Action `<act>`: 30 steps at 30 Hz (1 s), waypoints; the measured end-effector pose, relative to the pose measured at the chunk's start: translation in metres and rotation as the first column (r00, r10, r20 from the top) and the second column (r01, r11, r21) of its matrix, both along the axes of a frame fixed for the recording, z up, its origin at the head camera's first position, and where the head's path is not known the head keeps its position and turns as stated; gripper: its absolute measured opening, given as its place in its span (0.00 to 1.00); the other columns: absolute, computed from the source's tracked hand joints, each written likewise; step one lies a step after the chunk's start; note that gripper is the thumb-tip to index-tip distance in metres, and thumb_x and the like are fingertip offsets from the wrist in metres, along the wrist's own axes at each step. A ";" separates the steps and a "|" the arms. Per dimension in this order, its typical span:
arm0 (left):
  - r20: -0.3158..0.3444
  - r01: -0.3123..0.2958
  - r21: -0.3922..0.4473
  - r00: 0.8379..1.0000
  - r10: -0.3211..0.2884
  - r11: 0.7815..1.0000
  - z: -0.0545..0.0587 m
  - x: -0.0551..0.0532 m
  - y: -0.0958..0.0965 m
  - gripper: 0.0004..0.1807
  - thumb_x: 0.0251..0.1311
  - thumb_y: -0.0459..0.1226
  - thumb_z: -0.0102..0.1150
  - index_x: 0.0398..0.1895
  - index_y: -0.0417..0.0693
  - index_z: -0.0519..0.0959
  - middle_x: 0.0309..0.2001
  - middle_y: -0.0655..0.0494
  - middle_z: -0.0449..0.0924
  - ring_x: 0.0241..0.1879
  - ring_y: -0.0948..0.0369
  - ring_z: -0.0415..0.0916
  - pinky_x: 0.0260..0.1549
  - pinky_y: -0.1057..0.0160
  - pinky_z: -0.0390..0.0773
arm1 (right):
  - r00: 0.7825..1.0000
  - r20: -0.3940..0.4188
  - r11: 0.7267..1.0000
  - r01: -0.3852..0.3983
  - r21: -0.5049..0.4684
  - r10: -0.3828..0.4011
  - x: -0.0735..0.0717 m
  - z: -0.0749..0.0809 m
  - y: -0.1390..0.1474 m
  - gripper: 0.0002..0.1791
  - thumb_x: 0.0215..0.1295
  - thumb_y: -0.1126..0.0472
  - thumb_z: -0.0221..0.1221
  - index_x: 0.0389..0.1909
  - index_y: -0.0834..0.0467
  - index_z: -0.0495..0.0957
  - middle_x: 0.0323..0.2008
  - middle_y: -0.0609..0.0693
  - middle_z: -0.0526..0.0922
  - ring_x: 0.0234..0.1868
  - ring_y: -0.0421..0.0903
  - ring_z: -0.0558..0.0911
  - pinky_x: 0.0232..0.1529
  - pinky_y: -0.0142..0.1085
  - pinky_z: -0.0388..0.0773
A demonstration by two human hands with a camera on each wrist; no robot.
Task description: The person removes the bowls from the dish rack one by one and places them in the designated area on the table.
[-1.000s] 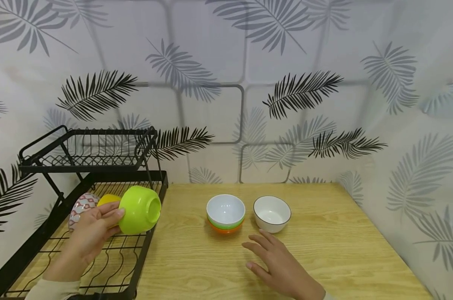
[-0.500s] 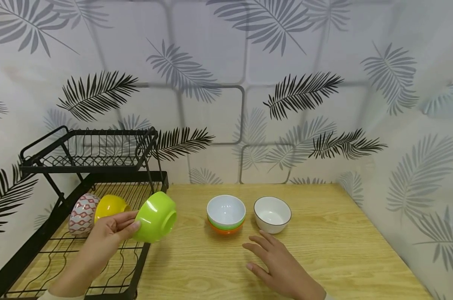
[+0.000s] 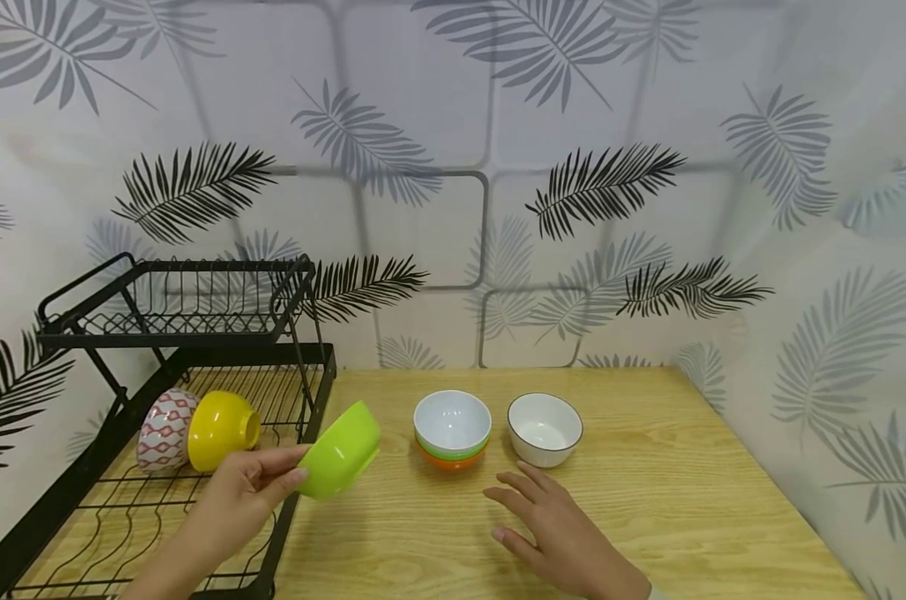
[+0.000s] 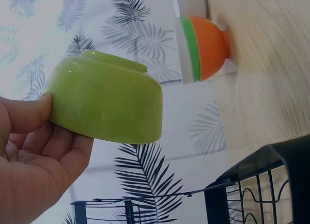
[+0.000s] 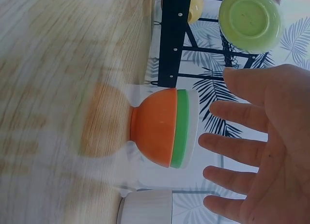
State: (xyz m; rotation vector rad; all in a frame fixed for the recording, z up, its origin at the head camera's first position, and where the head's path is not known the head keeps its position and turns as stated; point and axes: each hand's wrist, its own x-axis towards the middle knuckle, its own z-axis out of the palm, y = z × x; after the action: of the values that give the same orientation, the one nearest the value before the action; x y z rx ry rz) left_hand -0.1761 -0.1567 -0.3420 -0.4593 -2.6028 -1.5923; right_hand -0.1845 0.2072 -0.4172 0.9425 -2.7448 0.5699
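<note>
My left hand point(image 3: 238, 496) pinches a lime-green bowl point(image 3: 342, 450) by its edge, thumb on one side and fingers on the other. The bowl is tilted in the air just past the right edge of the dish rack. In the left wrist view the green bowl point(image 4: 106, 100) fills the middle, gripped at its left end. My right hand point(image 3: 561, 533) hovers over the table, fingers spread and holding nothing. Just beyond it are a stack of nested bowls point(image 3: 453, 425), white over green over orange, and a white bowl with a dark rim point(image 3: 545, 429).
A black two-tier dish rack point(image 3: 175, 337) stands at the left. On its lower tier a red-patterned bowl point(image 3: 166, 429) and a yellow bowl point(image 3: 220, 429) lean on their sides. The wooden table point(image 3: 648, 467) meets a leaf-patterned wall covering behind.
My left hand has carried the green bowl rightward and down, away from the rack, tipping it more toward upright. The yellow bowl is now uncovered. My right hand has stayed put.
</note>
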 end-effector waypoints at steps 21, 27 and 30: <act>-0.503 0.028 -0.426 0.823 -0.263 0.904 -0.012 0.011 0.026 0.22 0.44 0.18 0.66 0.45 0.41 0.84 0.39 0.54 0.86 0.37 0.62 0.82 0.36 0.68 0.83 | 0.998 -0.053 0.999 0.012 -0.036 -0.014 -0.001 0.011 -0.005 0.23 0.67 0.50 0.58 0.59 0.54 0.75 0.61 0.56 0.73 0.66 0.64 0.65 0.62 0.60 0.65; -0.609 -0.059 -0.580 0.694 -0.384 0.813 -0.016 0.013 0.032 0.29 0.35 0.18 0.70 0.46 0.47 0.84 0.39 0.57 0.83 0.38 0.61 0.79 0.39 0.64 0.83 | 0.998 -0.061 0.999 0.009 -0.042 -0.011 -0.001 0.011 -0.006 0.22 0.66 0.51 0.59 0.59 0.54 0.75 0.61 0.56 0.73 0.66 0.64 0.65 0.62 0.59 0.65; -0.654 -0.105 -0.609 0.626 -0.424 0.786 -0.017 0.012 0.038 0.29 0.32 0.19 0.71 0.42 0.49 0.85 0.37 0.59 0.83 0.37 0.62 0.79 0.40 0.65 0.83 | 0.997 -0.073 0.999 0.005 -0.039 -0.008 -0.001 0.010 -0.006 0.22 0.66 0.51 0.60 0.59 0.54 0.75 0.61 0.56 0.73 0.66 0.63 0.65 0.62 0.58 0.65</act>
State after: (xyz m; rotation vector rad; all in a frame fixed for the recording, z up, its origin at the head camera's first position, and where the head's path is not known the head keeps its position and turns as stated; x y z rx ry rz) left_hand -0.1640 -0.1190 -0.3590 -1.1550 -2.2712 -0.2996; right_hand -0.1854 0.2011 -0.4075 0.9267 -2.6610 0.5735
